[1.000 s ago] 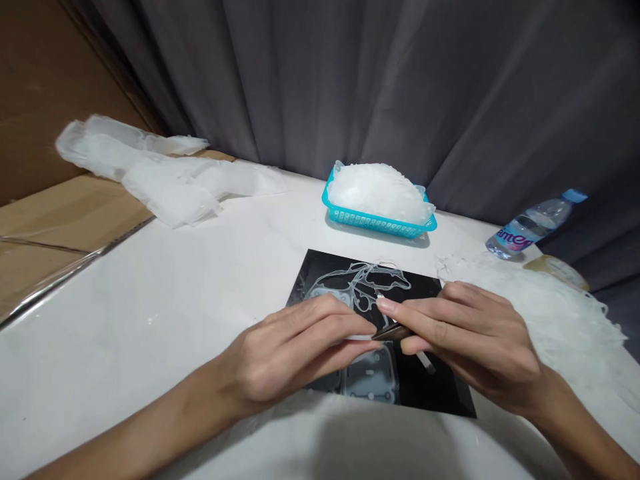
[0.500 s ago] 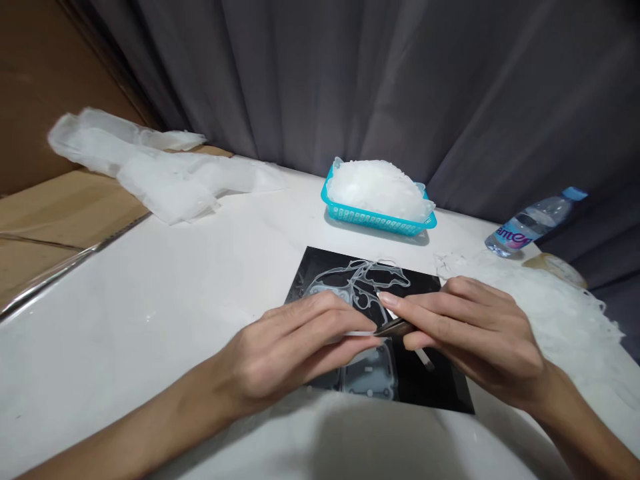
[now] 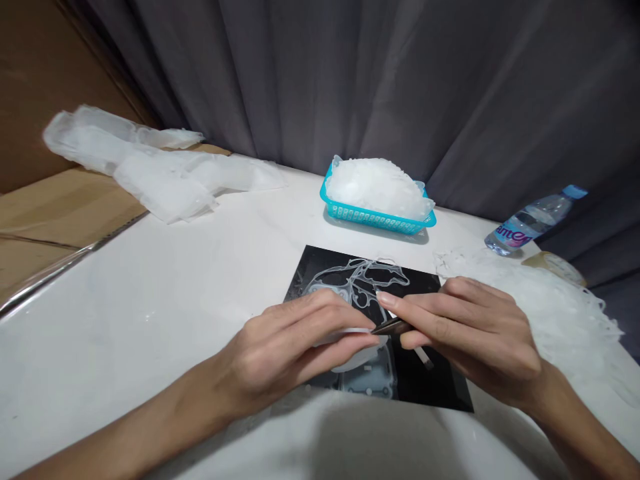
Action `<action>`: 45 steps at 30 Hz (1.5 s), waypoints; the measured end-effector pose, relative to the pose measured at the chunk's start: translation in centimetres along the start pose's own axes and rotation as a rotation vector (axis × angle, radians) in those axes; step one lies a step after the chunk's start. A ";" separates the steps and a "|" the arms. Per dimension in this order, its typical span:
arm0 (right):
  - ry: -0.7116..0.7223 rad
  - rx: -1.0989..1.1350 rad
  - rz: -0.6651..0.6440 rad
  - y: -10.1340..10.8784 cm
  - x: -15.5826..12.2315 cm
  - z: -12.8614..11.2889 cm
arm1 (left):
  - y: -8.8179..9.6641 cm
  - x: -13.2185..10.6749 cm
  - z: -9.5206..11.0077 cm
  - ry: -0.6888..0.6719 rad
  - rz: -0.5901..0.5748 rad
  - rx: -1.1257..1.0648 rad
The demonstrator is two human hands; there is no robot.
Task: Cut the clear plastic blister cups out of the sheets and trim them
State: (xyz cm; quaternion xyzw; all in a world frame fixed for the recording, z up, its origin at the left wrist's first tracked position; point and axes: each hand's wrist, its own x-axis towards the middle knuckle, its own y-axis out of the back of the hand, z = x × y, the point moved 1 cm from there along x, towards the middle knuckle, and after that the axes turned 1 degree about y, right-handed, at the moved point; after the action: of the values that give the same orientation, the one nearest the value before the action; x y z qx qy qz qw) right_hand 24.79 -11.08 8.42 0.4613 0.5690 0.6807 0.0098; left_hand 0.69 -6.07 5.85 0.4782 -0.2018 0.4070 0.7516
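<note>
A black mat point(image 3: 440, 380) lies on the white table point(image 3: 165, 300) in front of me, with a clear silicone sheet part point(image 3: 365, 283) spread over it. My left hand point(image 3: 295, 347) is closed in a pinch on a small clear piece of that sheet near the mat's middle. My right hand point(image 3: 465, 333) is closed around thin metal tweezers point(image 3: 395, 327), whose tips meet the piece at my left fingertips. A short white strip point(image 3: 425, 359) lies on the mat under my right hand.
A turquoise basket point(image 3: 375, 217) heaped with clear pieces stands behind the mat. A pile of clear trimmings point(image 3: 545, 300) lies to the right, near a lying water bottle point(image 3: 533, 223). Clear plastic bags point(image 3: 145, 167) rest at the back left over cardboard point(image 3: 60, 213). Grey curtain behind.
Both hands stay together over the mat. The clear piece in my left fingers has lifted slightly and shows more below them; the view has shifted a little.
</note>
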 end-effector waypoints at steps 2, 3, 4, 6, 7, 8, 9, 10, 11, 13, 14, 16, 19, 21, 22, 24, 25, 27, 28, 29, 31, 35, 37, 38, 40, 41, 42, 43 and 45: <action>-0.018 0.017 -0.013 0.1 -0.1 0.0 | -0.1 0.0 -0.1 -0.015 0.007 -0.003; -0.029 0.032 -0.019 0.1 -0.2 0.0 | -0.1 0.0 -0.1 -0.020 0.010 -0.003; -0.039 0.050 -0.024 0.2 -0.2 0.1 | -0.1 0.0 -0.2 -0.024 0.012 -0.003; -0.054 0.083 -0.025 0.4 -0.3 0.1 | -0.2 0.0 -0.3 -0.034 0.021 0.001; -0.059 0.094 -0.027 0.4 -0.3 0.2 | -0.2 -0.1 -0.4 -0.039 0.024 0.003; -0.061 0.101 -0.034 0.5 -0.3 0.2 | -0.1 -0.1 -0.4 -0.042 0.025 0.004; -0.063 0.105 -0.044 0.5 -0.3 0.3 | -0.1 -0.1 -0.4 -0.045 0.024 0.004; -0.064 0.106 -0.058 0.5 -0.3 0.3 | -0.1 -0.1 -0.4 -0.045 0.022 0.002; -0.063 0.106 -0.071 0.5 -0.3 0.3 | 0.0 0.0 -0.4 -0.042 0.019 0.000; -0.058 0.107 -0.086 0.4 -0.3 0.4 | 0.1 0.0 -0.4 -0.038 0.015 -0.007; -0.056 0.106 -0.088 0.4 -0.3 0.4 | 0.1 0.1 -0.3 -0.039 0.011 -0.013; -0.055 0.106 -0.085 0.4 -0.3 0.4 | 0.1 0.1 -0.3 -0.041 0.000 -0.032; -0.055 0.109 -0.093 0.4 -0.3 0.5 | 0.1 0.1 -0.3 -0.025 -0.015 -0.077; -0.060 0.118 -0.102 0.5 -0.3 0.5 | 0.0 0.1 -0.4 0.003 -0.022 -0.110; -0.063 0.122 -0.106 0.5 -0.3 0.5 | 0.0 0.1 -0.5 0.015 -0.023 -0.124; -0.067 0.131 -0.104 0.5 -0.3 0.5 | 0.0 0.1 -0.5 0.026 -0.019 -0.148; -0.068 0.134 -0.101 0.5 -0.3 0.5 | 0.0 0.1 -0.5 0.028 -0.016 -0.154; -0.074 0.141 -0.102 0.4 -0.4 0.5 | -0.1 0.1 -0.5 0.032 -0.014 -0.160; -0.078 0.145 -0.105 0.4 -0.5 0.6 | -0.1 0.1 -0.5 0.036 -0.015 -0.162; -0.080 0.148 -0.110 0.4 -0.6 0.6 | -0.1 0.1 -0.5 0.037 -0.016 -0.162; -0.081 0.149 -0.122 0.3 -0.7 0.6 | -0.1 0.1 -0.4 0.042 -0.023 -0.155; -0.077 0.144 -0.129 0.4 -0.6 0.5 | -0.1 0.2 -0.4 0.043 -0.029 -0.138; -0.078 0.145 -0.134 0.4 -0.6 0.5 | -0.1 0.2 -0.4 0.038 -0.028 -0.136; -0.077 0.146 -0.136 0.4 -0.5 0.5 | -0.1 0.2 -0.4 0.035 -0.028 -0.134; -0.073 0.146 -0.137 0.3 -0.5 0.5 | -0.1 0.1 -0.5 0.032 -0.035 -0.128; -0.069 0.144 -0.132 0.3 -0.5 0.5 | -0.1 0.0 -0.6 0.032 -0.038 -0.126; -0.065 0.140 -0.129 0.3 -0.5 0.5 | -0.1 0.0 -0.7 0.034 -0.042 -0.124; -0.063 0.136 -0.127 0.3 -0.5 0.5 | -0.1 0.0 -0.7 0.037 -0.044 -0.123; -0.065 0.129 -0.122 0.3 -0.5 0.4 | -0.1 -0.1 -0.8 0.038 -0.045 -0.126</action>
State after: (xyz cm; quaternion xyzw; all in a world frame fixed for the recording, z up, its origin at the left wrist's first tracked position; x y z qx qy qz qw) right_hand 25.50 -11.12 8.31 0.4472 0.6382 0.6254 0.0400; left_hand 0.67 -5.44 5.40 0.4266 -0.2021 0.3855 0.7928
